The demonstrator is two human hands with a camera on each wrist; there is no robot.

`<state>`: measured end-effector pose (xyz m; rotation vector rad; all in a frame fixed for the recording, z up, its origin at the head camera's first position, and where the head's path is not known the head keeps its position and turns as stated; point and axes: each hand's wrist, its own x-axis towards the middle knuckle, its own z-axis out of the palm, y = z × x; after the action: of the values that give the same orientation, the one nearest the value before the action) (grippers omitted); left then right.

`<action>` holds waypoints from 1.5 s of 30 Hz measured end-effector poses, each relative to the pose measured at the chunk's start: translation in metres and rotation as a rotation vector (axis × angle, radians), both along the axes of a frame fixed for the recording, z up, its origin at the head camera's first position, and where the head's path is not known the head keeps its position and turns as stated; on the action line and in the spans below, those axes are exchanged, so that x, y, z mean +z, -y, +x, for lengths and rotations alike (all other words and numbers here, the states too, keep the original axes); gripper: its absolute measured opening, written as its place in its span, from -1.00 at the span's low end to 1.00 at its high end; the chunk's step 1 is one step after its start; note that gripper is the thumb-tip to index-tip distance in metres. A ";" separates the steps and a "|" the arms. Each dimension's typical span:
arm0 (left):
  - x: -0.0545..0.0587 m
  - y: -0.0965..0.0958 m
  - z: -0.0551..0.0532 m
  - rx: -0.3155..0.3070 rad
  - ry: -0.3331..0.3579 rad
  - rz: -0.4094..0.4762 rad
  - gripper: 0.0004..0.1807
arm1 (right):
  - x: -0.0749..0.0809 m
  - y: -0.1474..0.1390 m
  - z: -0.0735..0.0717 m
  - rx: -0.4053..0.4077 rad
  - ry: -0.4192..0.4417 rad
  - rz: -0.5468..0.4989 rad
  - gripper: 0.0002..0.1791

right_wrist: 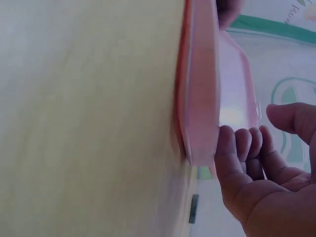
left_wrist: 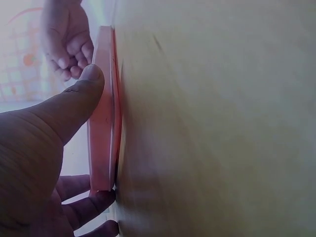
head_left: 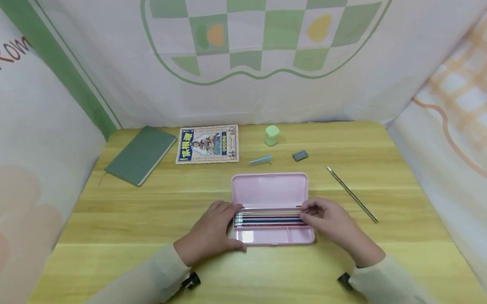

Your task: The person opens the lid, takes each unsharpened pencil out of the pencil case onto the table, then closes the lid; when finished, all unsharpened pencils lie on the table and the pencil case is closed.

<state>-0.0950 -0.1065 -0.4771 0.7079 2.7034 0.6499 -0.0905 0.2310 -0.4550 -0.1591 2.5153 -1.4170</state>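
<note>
A pink pencil case (head_left: 269, 189) lies with its lid folded back, and several pencils (head_left: 267, 219) lie side by side in its long compartment, their silvery ends to the left. At the case's left end, my left hand (head_left: 211, 232) grips it. The left thumb (left_wrist: 81, 96) presses the front wall while other fingers reach round the end. My right hand (head_left: 332, 223) is at the right end of the pencils. In the right wrist view its bent fingers (right_wrist: 229, 153) touch the case's rim, and the thumb stands apart from them with nothing between.
A dark pencil (head_left: 352, 194) lies on the wooden table (head_left: 144, 220) at the right. Behind the case are a dark grey eraser (head_left: 300, 155), a slim light-blue item (head_left: 261, 160) and a small lime-green object (head_left: 272, 135). A booklet (head_left: 207, 144) and a green notebook (head_left: 140, 155) lie at the back left.
</note>
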 end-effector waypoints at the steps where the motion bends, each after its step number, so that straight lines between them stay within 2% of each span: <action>1: 0.000 0.000 0.000 0.000 -0.001 0.001 0.27 | -0.001 0.004 -0.001 0.007 -0.003 0.002 -0.76; 8: -0.002 0.000 -0.001 0.001 0.009 0.000 0.27 | -0.002 0.025 -0.001 0.052 -0.025 0.044 -0.78; 14: -0.001 -0.001 0.001 -0.005 -0.011 -0.007 0.28 | -0.003 0.035 -0.001 0.092 -0.019 0.047 -0.74; 20: 0.002 -0.003 0.001 -0.006 -0.022 -0.020 0.28 | -0.001 0.038 -0.004 0.115 -0.025 0.089 -0.76; 24: 0.003 -0.004 0.000 -0.003 -0.017 -0.023 0.29 | 0.001 0.040 -0.005 0.157 -0.033 0.103 -0.76; 33: 0.006 -0.004 0.000 0.000 -0.023 -0.018 0.28 | -0.001 0.042 -0.008 0.219 -0.078 0.192 -0.68; 45: 0.004 -0.003 0.000 -0.003 -0.015 -0.027 0.24 | -0.003 0.045 -0.008 0.287 -0.126 0.192 -0.65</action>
<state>-0.0947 -0.1033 -0.4736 0.7127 2.7193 0.6084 -0.0987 0.1858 -0.4576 -0.5634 2.5809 -1.0799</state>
